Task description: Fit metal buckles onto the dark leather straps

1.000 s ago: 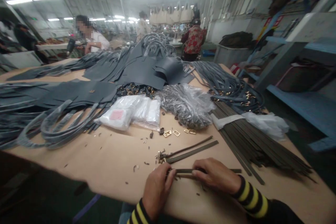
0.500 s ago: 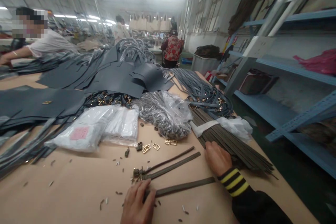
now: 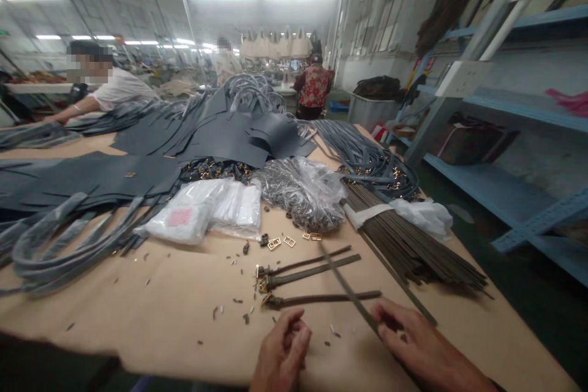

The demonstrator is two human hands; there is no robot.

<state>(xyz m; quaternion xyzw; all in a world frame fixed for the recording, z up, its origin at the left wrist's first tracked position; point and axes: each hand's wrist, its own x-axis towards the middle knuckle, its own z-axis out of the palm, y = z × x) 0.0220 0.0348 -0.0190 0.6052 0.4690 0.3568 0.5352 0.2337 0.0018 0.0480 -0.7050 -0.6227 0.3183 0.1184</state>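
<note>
A long, thin olive strap [image 3: 345, 285] runs slantwise across the table from my right hand [image 3: 407, 334], which grips its near part. My left hand [image 3: 282, 349] is closed near the table's front, with curled fingers and the thumb against them. Whatever it may hold is hidden. Just beyond lie three olive straps with gold buckles: an upper one [image 3: 316, 259], a middle one [image 3: 321, 271] and a lower one [image 3: 326, 299]. Several loose gold buckles [image 3: 289, 242] lie farther back. To the right rests a bundle of olive strips [image 3: 413, 242], wrapped with a pale band.
Small dark and white bits are scattered over the brown tabletop [image 3: 174, 318]. Behind are white plastic packets [image 3: 184, 211], a clear bag of small parts [image 3: 303, 193] and dark blue panels [image 3: 215, 135]. A co-worker [image 3: 124, 86] reaches over the far left. Blue shelves [image 3: 496, 190] stand right.
My left hand has let go of the lowest buckled strap and moved right. My right hand has left the bundle and drawn nearer with a strap. The view has turned left.
</note>
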